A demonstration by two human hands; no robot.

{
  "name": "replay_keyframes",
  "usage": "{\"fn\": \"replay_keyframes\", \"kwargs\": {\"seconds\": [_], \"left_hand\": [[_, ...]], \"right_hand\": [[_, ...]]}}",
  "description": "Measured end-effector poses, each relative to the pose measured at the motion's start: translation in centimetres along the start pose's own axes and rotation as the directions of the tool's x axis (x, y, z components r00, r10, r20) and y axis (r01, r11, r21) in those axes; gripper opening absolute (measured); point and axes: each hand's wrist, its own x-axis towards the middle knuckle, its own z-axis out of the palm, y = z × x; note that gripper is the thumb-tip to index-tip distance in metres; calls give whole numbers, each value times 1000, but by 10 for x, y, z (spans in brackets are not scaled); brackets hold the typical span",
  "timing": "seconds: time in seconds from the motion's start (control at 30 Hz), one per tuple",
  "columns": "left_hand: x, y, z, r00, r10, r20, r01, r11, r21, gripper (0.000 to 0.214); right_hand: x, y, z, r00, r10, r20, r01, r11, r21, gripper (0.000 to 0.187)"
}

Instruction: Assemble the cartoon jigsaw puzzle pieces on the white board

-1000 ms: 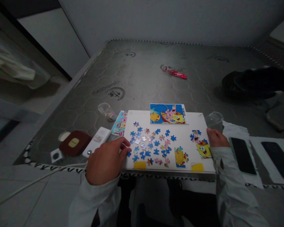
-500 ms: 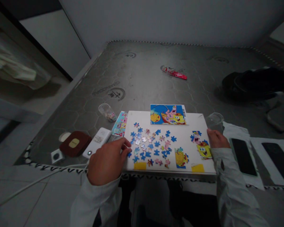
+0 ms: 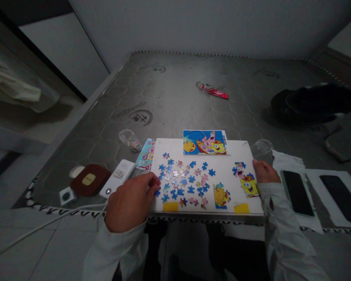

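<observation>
A white board [image 3: 236, 150] carries many loose jigsaw pieces [image 3: 175, 173], mostly blue and pink. My left hand [image 3: 134, 197] is at its left edge, thumb and fingers curled together at a blue puzzle piece [image 3: 157, 193]; the fingers partly hide the contact. With the fingers closed around the board's right edge, my right hand [image 3: 265, 171] holds it. Joined pieces with a yellow cartoon figure [image 3: 249, 185] lie near that hand. Another joined section, showing a yellow round shape [image 3: 221, 196], lies at the lower middle. A picture card [image 3: 204, 142] rests across the board's top edge.
Left of the board are a clear cup with pieces [image 3: 130, 141], a colourful card [image 3: 146, 155], a white cabled device [image 3: 118, 177] and a brown case [image 3: 90, 180]. At right are a clear cup [image 3: 263, 148] and a phone [image 3: 297, 193]. A red object [image 3: 213, 91] lies behind.
The whole view has shifted slightly, so everything appears a little further left. Both hands keep their places at the board, and the pieces look unmoved on it.
</observation>
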Motion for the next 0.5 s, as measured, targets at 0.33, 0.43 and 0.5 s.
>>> {"fn": "replay_keyframes", "kwargs": {"seconds": [0.33,0.43,0.5], "left_hand": [[2,2,0,999,-35,-3,35,999,-12,17],[2,1,1,999,-29,-12,29,999,-30,17],[2,0,2,1000,-28,-12,27,999,-33,17]], "right_hand": [[15,12,1,996,39,78,-39,999,-2,47],[19,14,1,996,23,87,-23,1000,-4,47],[17,13,1,997,13,82,-11,1000,-15,46]]}}
